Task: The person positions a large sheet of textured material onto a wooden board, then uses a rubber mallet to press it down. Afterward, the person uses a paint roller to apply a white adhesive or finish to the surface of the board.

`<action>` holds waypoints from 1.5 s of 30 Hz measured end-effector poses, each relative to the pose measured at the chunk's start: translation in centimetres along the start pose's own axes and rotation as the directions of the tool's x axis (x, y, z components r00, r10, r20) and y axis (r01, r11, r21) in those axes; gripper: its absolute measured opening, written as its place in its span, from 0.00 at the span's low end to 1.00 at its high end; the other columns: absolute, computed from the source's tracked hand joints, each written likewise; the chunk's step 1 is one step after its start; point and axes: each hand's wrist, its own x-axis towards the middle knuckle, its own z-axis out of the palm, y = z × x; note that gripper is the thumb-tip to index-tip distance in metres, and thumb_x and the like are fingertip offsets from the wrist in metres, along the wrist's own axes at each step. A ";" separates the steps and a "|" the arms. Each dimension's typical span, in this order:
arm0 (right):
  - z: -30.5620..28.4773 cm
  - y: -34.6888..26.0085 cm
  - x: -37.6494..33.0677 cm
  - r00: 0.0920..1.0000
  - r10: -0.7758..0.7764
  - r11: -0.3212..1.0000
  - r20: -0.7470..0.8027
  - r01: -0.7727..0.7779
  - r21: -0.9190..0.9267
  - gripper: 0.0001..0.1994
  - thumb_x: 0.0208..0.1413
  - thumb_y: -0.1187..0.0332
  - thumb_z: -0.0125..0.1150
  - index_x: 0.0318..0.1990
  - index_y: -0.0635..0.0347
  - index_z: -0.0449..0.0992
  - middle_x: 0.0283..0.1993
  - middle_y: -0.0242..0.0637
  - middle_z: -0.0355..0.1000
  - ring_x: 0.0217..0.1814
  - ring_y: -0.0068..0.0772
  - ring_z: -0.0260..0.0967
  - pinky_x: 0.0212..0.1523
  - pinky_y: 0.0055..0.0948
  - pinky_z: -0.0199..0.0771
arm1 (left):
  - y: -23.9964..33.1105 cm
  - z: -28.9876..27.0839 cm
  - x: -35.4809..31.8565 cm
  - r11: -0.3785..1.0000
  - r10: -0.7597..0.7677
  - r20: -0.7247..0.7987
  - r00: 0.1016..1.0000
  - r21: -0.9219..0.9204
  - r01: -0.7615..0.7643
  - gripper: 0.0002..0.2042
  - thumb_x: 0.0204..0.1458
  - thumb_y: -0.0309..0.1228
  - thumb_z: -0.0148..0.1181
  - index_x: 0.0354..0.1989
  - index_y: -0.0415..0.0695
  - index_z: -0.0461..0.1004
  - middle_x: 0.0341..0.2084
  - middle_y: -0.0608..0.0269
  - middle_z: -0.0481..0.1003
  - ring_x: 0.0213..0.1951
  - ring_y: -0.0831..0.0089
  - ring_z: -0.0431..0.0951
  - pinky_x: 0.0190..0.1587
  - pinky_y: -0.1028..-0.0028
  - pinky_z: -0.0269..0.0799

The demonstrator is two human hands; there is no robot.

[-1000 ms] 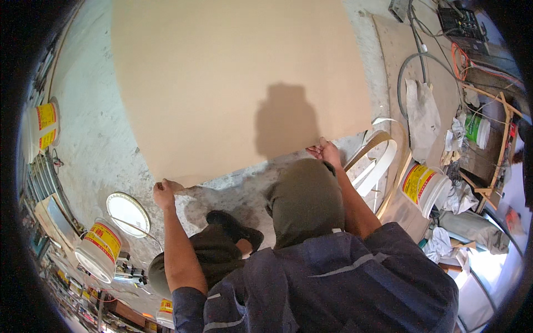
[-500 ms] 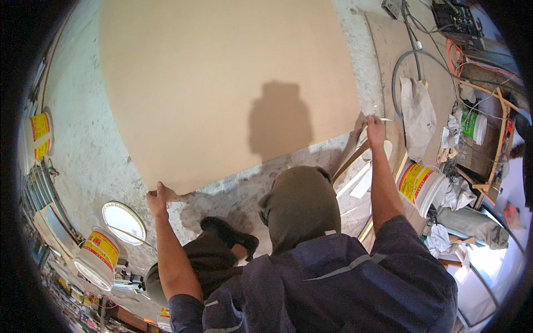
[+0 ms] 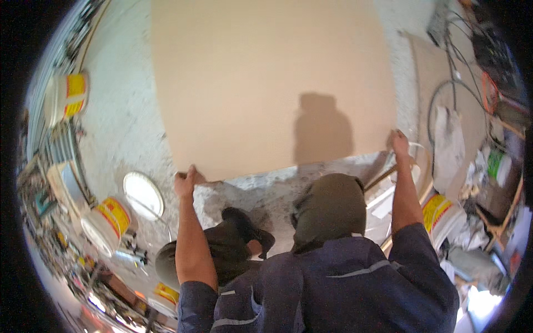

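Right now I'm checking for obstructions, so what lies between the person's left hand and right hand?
The brown sheet lies there in the head view: its near edge runs from left hand to right hand, with a dark shadow on it.

We recognize a workshop by its bare, stained concrete floor (image 3: 125, 111), the plastic bucket (image 3: 106, 223) at eight o'clock, the long metal pieces (image 3: 64, 145) at nine, and the looped cable (image 3: 452, 82) at two o'clock.
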 end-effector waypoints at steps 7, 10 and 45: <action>-0.5 -4.2 -0.9 0.982 -0.016 0.990 0.190 -0.011 0.142 0.31 0.57 0.56 0.55 0.59 0.77 0.65 0.49 0.54 0.74 0.50 0.42 0.72 0.52 0.33 0.71 | -1.3 1.1 0.6 0.998 -0.039 -0.039 0.998 0.044 0.041 0.36 0.40 0.52 0.71 0.45 0.29 0.71 0.39 0.41 0.78 0.43 0.52 0.79 0.46 0.62 0.74; -0.4 0.5 1.7 0.955 -0.031 0.964 0.295 -0.050 0.261 0.24 0.59 0.60 0.53 0.53 0.75 0.69 0.46 0.47 0.75 0.46 0.36 0.73 0.46 0.29 0.73 | 0.9 1.4 0.4 1.000 -0.010 -0.074 0.997 -0.028 0.008 0.38 0.39 0.54 0.70 0.46 0.29 0.71 0.41 0.40 0.77 0.45 0.52 0.78 0.48 0.62 0.73; -0.3 0.3 -0.1 0.965 -0.184 0.969 0.189 0.146 0.200 0.20 0.56 0.54 0.56 0.34 0.67 0.73 0.29 0.39 0.73 0.30 0.32 0.67 0.33 0.33 0.68 | 1.5 -0.2 -3.0 0.996 0.020 -0.041 0.999 0.092 -0.016 0.34 0.38 0.51 0.72 0.45 0.33 0.73 0.43 0.43 0.77 0.47 0.52 0.78 0.49 0.60 0.73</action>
